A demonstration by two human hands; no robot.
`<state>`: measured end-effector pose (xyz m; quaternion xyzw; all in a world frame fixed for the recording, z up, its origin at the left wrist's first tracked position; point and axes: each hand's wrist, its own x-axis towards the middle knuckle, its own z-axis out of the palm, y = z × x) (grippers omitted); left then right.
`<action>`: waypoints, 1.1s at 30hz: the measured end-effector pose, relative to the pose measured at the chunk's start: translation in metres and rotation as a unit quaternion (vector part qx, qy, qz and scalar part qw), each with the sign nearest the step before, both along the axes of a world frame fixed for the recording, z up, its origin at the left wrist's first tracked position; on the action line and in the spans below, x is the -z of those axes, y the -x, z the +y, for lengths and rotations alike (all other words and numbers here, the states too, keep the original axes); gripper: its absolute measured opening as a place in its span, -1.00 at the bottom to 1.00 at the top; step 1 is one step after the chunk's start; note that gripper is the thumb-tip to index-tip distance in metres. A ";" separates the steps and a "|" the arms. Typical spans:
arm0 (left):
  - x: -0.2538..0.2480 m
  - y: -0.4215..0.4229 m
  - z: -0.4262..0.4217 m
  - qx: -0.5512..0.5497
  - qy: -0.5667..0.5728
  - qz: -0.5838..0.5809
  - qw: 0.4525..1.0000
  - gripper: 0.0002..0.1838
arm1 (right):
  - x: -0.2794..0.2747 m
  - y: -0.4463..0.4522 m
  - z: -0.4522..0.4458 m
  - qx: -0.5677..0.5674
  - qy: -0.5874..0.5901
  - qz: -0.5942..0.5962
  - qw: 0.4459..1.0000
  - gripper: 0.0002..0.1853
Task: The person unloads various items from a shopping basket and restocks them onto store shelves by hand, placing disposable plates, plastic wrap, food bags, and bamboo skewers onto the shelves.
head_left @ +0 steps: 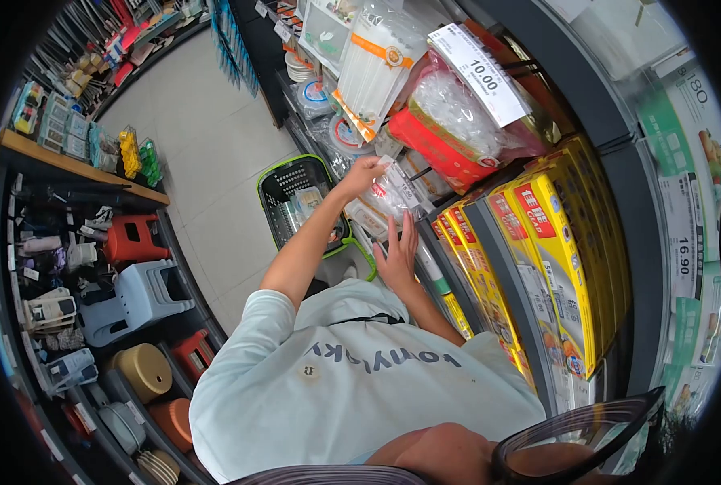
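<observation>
My left hand [360, 179] reaches to the shelf on the right, its fingers pinched at the upper left edge of a white price tag [406, 187]. The tag hangs in front of clear plastic-wrapped packs [379, 202], whose contents I cannot make out. Just below, my right hand [398, 252] has its fingers stretched out and apart, with the fingertips close to the tag's lower edge and the packs; whether they touch is unclear. A red-and-clear plastic pack [449, 121] hangs above, partly behind a larger price tag [480, 73] reading 10.00.
A black shopping basket [273, 230] with a green rim stands on the tiled floor [207, 149], holding packaged items. Yellow boxes [550, 250] fill the near right shelf. White packs with orange bands [377, 69] hang farther up. Plastic stools [146, 295] line the left shelving.
</observation>
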<state>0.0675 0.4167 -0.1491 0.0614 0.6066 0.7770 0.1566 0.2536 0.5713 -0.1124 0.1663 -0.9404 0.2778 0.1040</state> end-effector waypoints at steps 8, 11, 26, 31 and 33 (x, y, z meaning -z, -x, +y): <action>-0.009 0.006 0.001 0.026 -0.048 -0.057 0.997 -0.74 | -0.009 0.015 -0.004 0.021 0.024 -0.031 0.999 -0.14; -0.002 0.010 -0.005 0.057 -0.037 -0.040 0.997 -0.74 | -0.013 0.016 -0.006 0.021 0.018 -0.022 0.999 -0.13; -0.008 0.019 0.011 0.035 0.027 -0.021 0.999 -0.74 | -0.019 0.019 -0.017 0.047 0.023 -0.028 0.998 -0.07; -0.028 0.005 0.015 -0.016 0.005 -0.017 1.000 -0.75 | -0.020 0.023 -0.018 0.065 0.049 -0.045 0.996 -0.02; -0.025 0.004 0.017 -0.026 0.011 -0.010 1.000 -0.75 | -0.019 0.024 -0.018 0.068 0.062 -0.052 0.994 -0.01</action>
